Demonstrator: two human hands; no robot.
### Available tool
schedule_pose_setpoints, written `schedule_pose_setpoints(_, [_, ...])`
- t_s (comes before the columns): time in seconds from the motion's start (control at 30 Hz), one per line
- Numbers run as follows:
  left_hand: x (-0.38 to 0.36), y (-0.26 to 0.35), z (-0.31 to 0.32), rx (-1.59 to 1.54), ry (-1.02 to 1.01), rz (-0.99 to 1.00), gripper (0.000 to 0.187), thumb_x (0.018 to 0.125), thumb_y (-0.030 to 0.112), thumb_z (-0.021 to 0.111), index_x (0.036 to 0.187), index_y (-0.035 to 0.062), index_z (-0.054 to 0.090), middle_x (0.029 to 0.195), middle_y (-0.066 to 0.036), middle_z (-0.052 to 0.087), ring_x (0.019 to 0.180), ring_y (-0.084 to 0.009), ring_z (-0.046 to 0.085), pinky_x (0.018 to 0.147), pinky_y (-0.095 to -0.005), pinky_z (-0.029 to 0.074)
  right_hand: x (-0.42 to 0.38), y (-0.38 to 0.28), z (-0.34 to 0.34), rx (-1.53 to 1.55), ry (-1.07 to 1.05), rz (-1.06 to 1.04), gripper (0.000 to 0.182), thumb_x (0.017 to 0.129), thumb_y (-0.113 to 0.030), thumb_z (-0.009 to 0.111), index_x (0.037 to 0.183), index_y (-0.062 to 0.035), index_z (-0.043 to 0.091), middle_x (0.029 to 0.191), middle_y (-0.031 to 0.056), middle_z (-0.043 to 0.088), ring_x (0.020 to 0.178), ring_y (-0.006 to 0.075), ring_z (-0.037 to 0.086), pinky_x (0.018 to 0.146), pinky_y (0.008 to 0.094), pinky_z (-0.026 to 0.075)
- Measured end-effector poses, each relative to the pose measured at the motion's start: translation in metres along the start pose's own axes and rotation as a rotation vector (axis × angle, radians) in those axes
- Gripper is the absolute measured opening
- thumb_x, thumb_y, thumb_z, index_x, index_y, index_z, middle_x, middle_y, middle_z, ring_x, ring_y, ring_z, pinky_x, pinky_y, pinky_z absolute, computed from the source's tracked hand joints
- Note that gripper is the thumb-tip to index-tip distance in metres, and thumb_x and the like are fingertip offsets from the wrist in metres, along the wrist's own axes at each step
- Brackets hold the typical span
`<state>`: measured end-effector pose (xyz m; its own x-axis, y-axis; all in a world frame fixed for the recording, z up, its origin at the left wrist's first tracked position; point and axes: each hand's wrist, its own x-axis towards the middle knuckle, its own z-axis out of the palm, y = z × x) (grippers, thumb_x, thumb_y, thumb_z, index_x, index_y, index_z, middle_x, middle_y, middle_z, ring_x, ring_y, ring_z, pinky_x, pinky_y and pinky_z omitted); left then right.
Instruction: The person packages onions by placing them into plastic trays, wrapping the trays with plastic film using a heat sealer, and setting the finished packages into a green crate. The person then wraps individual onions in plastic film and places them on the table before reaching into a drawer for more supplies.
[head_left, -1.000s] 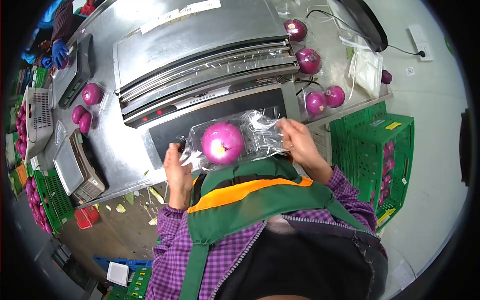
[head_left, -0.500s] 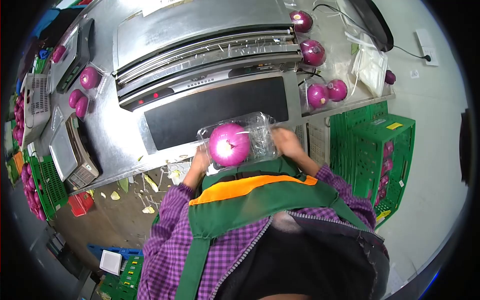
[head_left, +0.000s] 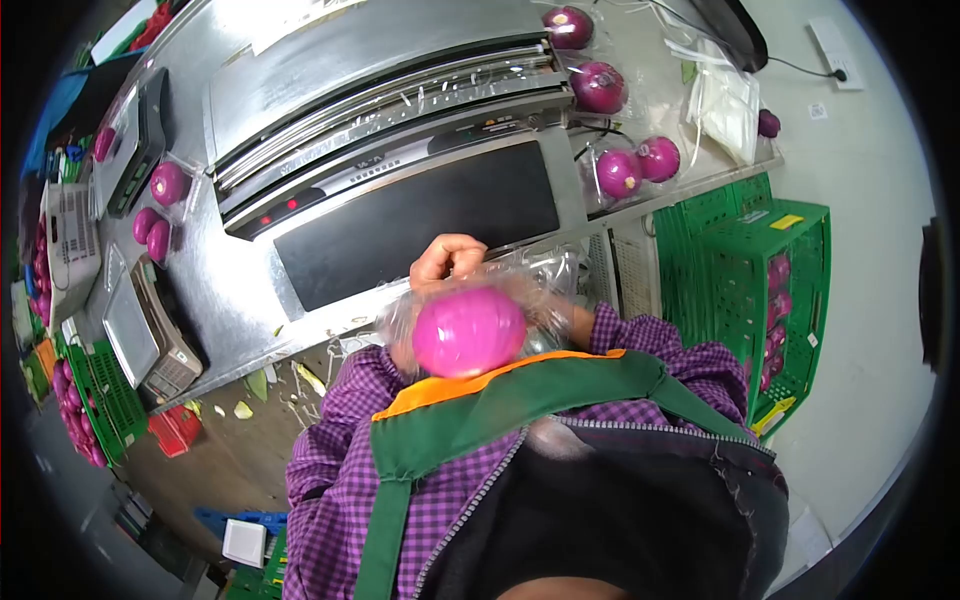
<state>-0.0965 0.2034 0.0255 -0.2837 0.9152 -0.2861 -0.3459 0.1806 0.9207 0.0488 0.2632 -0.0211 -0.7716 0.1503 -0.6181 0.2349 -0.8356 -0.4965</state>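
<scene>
A red onion [head_left: 470,332] in clear plastic film [head_left: 555,272] is held in front of my apron, tilted so its smooth side faces up. My left hand [head_left: 402,352] supports the pack at its left and underneath; its fingers are mostly hidden by the onion and film. My right hand [head_left: 448,258] reaches across behind the film to the pack's far side, where its fingers are curled closed at the film's edge. The right forearm shows blurred through the plastic. Just beyond the hands lies the dark plate of the wrapping machine [head_left: 420,225].
More wrapped onions [head_left: 620,173] sit right of the machine, near white bags [head_left: 728,110]. Scales [head_left: 150,325] and onions [head_left: 170,183] stand on the left. Green crates [head_left: 770,300] with onions stand at right. Vegetable scraps lie on the floor.
My right hand has moved from the pack's right side across to its far side and curled closed. The onion has tipped over toward me, and the film is gathered around it.
</scene>
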Motion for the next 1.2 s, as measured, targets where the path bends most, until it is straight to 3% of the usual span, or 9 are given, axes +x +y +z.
schedule_pose_setpoints(0.03, [0.004,0.001,0.004,0.106,0.000,0.134,0.013,0.092,0.011,0.055,0.098,0.0001,0.057,0.073,0.001,0.049,0.064,-0.0062,0.047,0.057,-0.0200,0.040,-0.010,-0.003,0.010,0.005,0.008,-0.016,0.027,0.089,-0.015,0.056,0.110,0.0015,0.058,0.104,0.0081,0.063,0.090,0.0175,0.060,0.078,0.0328,0.048])
schedule_pose_setpoints(0.1, [0.005,-0.001,-0.004,-0.178,-0.078,0.142,0.021,0.091,0.013,0.058,0.106,-0.0006,0.054,0.073,0.001,0.047,0.070,-0.0083,0.047,0.062,-0.0219,0.043,-0.030,-0.016,0.025,-1.139,0.046,-1.198,0.035,0.085,-0.021,0.063,0.114,-0.0018,0.058,0.111,0.0063,0.060,0.098,0.0128,0.057,0.088,0.0308,0.046])
schedule_pose_setpoints(0.23, [-0.046,0.066,-0.020,-0.567,-0.244,-0.015,0.080,0.079,0.060,0.058,0.130,0.0006,0.040,0.125,-0.019,0.052,0.114,-0.0279,0.052,0.097,-0.0418,0.042,-0.038,-0.028,0.011,-0.319,-0.332,-0.420,0.072,0.072,-0.032,0.076,0.128,0.0007,0.046,0.123,0.0111,0.053,0.113,0.0183,0.049,0.095,0.0327,0.041])
schedule_pose_setpoints(0.43, [-0.045,0.064,-0.016,-0.070,-0.311,-0.025,0.076,0.085,0.058,0.053,0.132,0.0014,0.035,0.126,-0.014,0.051,0.115,-0.0217,0.050,0.100,-0.0350,0.039,-0.021,-0.063,0.035,-0.273,-0.028,-0.511,0.032,0.096,-0.031,0.048,0.109,-0.0024,0.054,0.102,0.0053,0.058,0.097,0.0105,0.055,0.083,0.0253,0.045])
schedule_pose_setpoints(0.5, [-0.047,0.065,-0.016,-0.190,-0.213,-0.228,0.068,0.089,0.053,0.049,0.132,0.0018,0.036,0.124,-0.012,0.052,0.115,-0.0188,0.049,0.098,-0.0323,0.039,-0.049,-0.079,0.037,0.653,-0.323,-0.343,0.041,0.097,-0.033,0.044,0.124,-0.0021,0.048,0.119,0.0084,0.054,0.112,0.0141,0.050,0.089,0.0288,0.045])
schedule_pose_setpoints(0.63, [-0.041,0.064,-0.010,-0.301,-0.028,-0.281,0.055,0.096,0.044,0.041,0.132,0.0019,0.037,0.122,-0.011,0.053,0.111,-0.0205,0.053,0.097,-0.0345,0.041,-0.091,-0.095,0.025,0.382,-0.291,-0.447,0.042,0.099,-0.029,0.040,0.134,-0.0060,0.041,0.127,0.0074,0.049,0.118,0.0132,0.046,0.093,0.0312,0.043])
schedule_pose_setpoints(0.7, [-0.023,0.048,-0.016,-0.234,-0.036,-0.239,0.048,0.098,0.038,0.038,0.129,0.0020,0.041,0.115,-0.010,0.057,0.106,-0.0204,0.056,0.094,-0.0348,0.045,-0.102,-0.093,0.013,-0.082,0.228,-0.330,0.056,0.098,-0.037,0.041,0.136,0.0022,0.034,0.130,0.0094,0.047,0.119,0.0165,0.045,0.097,0.0310,0.039])
schedule_pose_setpoints(0.9, [0.035,0.057,0.048,-0.234,-0.145,-0.205,0.054,0.097,0.041,0.043,0.139,0.0090,0.030,0.131,-0.009,0.043,0.117,-0.0189,0.048,0.095,-0.0349,0.044,-0.085,-0.117,-0.045,-0.203,0.605,-0.507,0.039,0.098,-0.037,0.043,0.108,-0.0016,0.057,0.086,-0.0004,0.056,0.076,0.0086,0.048,0.069,0.0254,0.043])
schedule_pose_setpoints(1.2, [0.071,0.033,0.124,-0.291,-0.495,-0.501,0.065,0.093,0.043,0.049,0.140,0.0063,0.024,0.134,-0.020,0.040,0.110,-0.0302,0.054,0.089,-0.0415,0.050,-0.181,-0.212,-0.187,-0.392,0.999,-0.558,0.042,0.099,-0.035,0.038,0.115,-0.0012,0.056,0.088,0.0048,0.058,0.080,0.0120,0.051,0.075,0.0292,0.044])
